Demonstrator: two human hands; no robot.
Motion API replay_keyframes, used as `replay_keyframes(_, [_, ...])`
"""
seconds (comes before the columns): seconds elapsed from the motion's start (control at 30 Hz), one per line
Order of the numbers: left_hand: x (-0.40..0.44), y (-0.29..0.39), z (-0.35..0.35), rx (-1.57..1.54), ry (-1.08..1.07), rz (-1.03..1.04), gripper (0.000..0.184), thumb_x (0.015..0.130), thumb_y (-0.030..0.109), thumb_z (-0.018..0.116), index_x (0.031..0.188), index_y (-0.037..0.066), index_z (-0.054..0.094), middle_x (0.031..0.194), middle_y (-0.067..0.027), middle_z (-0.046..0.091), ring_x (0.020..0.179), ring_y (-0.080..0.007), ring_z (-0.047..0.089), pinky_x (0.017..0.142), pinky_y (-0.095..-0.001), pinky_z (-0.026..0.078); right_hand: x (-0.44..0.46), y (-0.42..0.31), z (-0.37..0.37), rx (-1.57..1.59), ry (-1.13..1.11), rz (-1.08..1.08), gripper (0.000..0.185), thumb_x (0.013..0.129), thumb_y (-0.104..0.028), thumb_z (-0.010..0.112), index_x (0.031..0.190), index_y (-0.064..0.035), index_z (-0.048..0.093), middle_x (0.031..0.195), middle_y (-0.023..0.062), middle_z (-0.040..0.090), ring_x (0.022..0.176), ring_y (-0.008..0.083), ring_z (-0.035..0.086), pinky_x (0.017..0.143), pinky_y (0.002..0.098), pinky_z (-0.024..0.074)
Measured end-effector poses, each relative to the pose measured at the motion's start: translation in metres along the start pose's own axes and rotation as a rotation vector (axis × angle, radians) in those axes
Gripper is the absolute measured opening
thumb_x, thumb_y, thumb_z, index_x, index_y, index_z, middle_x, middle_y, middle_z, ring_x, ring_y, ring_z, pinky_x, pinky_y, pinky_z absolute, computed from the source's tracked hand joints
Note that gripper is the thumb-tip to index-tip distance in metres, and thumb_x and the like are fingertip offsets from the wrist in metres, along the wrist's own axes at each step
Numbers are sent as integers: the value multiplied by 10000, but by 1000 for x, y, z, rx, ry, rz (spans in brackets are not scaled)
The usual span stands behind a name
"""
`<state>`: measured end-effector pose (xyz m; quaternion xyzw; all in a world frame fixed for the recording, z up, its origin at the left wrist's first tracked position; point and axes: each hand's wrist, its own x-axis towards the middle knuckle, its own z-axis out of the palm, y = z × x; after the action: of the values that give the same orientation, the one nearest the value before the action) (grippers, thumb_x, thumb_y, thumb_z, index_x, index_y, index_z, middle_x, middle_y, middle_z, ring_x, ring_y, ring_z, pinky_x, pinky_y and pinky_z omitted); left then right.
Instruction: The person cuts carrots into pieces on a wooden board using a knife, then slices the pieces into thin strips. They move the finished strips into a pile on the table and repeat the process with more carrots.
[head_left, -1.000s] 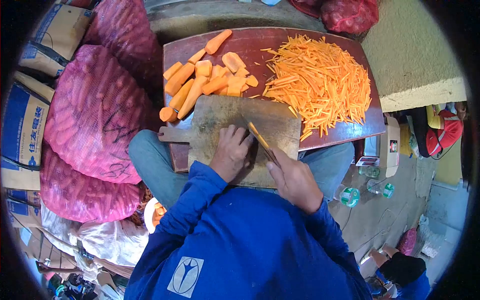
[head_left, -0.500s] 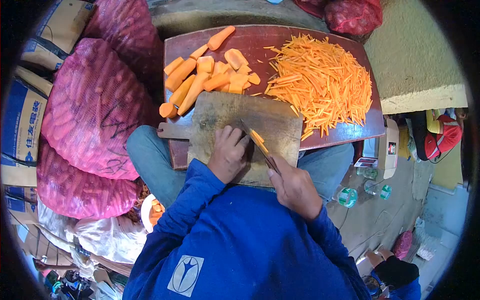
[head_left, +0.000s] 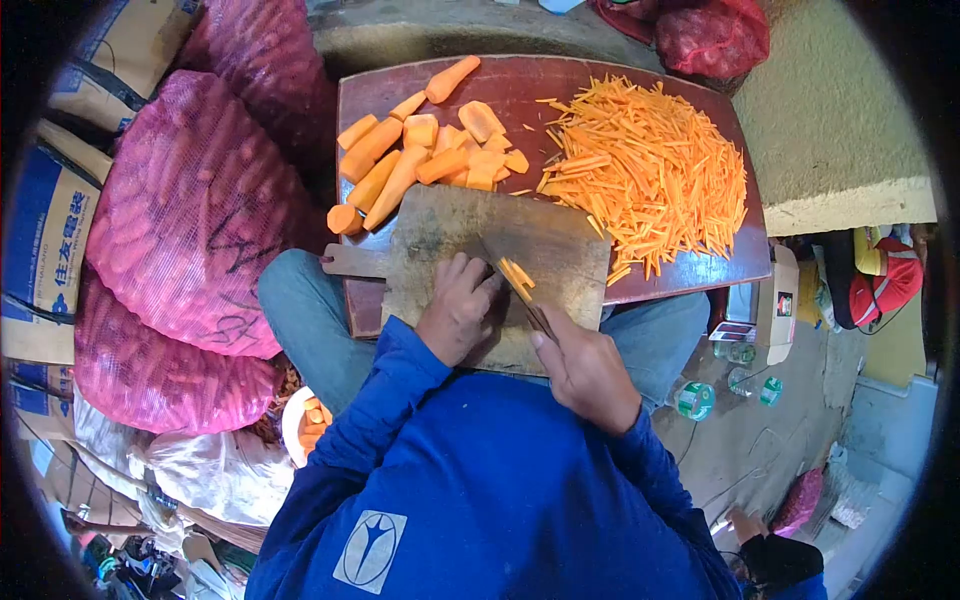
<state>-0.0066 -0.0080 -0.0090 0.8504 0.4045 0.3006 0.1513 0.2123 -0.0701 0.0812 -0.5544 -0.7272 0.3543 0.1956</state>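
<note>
A wooden cutting board lies over the near edge of a dark red table. My left hand rests on the board with its fingers bent and pressed together; what lies under them is hidden. My right hand is closed round the handle of a knife, whose blade reaches up beside my left fingertips. Thin carrot sticks lie along the blade. Peeled carrot pieces sit beyond the board at the left, and a big heap of carrot sticks at the right.
Pink mesh sacks and cardboard boxes stand at the left. A white container holds more carrot pieces. Plastic bottles are on the floor at the right. Part of another person shows at the lower right.
The carrot sticks by the blade have spread slightly, and the knife has shifted a little. Both hands stay in nearly the same place on the board. The whole view has moved slightly.
</note>
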Motion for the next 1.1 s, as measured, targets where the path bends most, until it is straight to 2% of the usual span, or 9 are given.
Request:
replay_keyframes(0.43, [-2,9,-4,5,60,-47,391,632,61,792,1010,-7,716,958,-140,556,950,-361,545,833,-476,419,-5,-2,7,45,-1,-7,365,1079,-205,607,1382,-13,535,868,314,720,796,517,723,684,616,558])
replay_keyframes(0.5, [-4,10,0,21,77,-48,368,645,55,785,1001,-5,718,944,-139,557,937,-361,548,831,-476,419,2,-8,4,37,-57,79,346,1060,-134,630,1380,-8,584,901,296,714,860,513,725,713,539,568])
replay_keyframes(0.67, [-6,5,4,-11,106,-62,271,691,26,760,959,8,720,944,-140,570,942,-362,563,840,-481,438,-1,-10,2,83,-66,88,350,1058,-139,638,1379,-7,590,920,284,724,868,490,738,720,531,572])
replay_keyframes(0.73, [-3,10,-2,-36,130,-71,275,692,18,762,964,10,723,944,-136,580,939,-362,569,842,-480,441,-3,-7,3,61,-80,97,353,1056,-143,640,1379,-8,591,940,280,729,879,479,743,725,530,575])
replay_keyframes(0.8, [-2,6,-11,-47,154,-70,280,692,11,764,969,11,726,944,-133,590,936,-361,575,843,-479,445,-2,-3,5,-46,-27,-39,375,1039,-154,671,1376,-7,594,999,258,748,897,450,754,730,516,588])
replay_keyframes(0.9, [-5,-2,-24,-33,242,-157,278,724,23,796,996,34,738,946,-117,620,940,-348,595,841,-463,446,-9,-6,-1,-128,-7,-85,398,1004,-156,720,1350,1,601,1072,242,759,913,431,759,732,496,603])
replay_keyframes(0.97, [-3,-3,-35,-234,359,-317,273,757,59,830,1018,68,750,937,-98,635,944,-335,607,844,-452,439,-14,-3,-1,-156,-5,-93,408,987,-162,743,1335,1,605,1082,232,763,913,420,761,732,486,605])
replay_keyframes(1.07, [19,5,-54,-138,215,-199,291,765,143,883,1025,58,784,985,-112,662,991,-330,629,896,-422,459,-18,-2,1,-211,-4,-128,415,960,-170,775,1304,-4,612,1067,212,764,899,400,763,727,472,606])
replay_keyframes(1.1, [23,5,-52,-119,125,-161,425,738,198,908,1134,100,790,1066,-100,666,1081,-329,612,947,-449,435,-18,-2,1,-239,-7,-155,412,950,-173,786,1289,-11,616,1042,202,762,886,390,763,722,467,604])
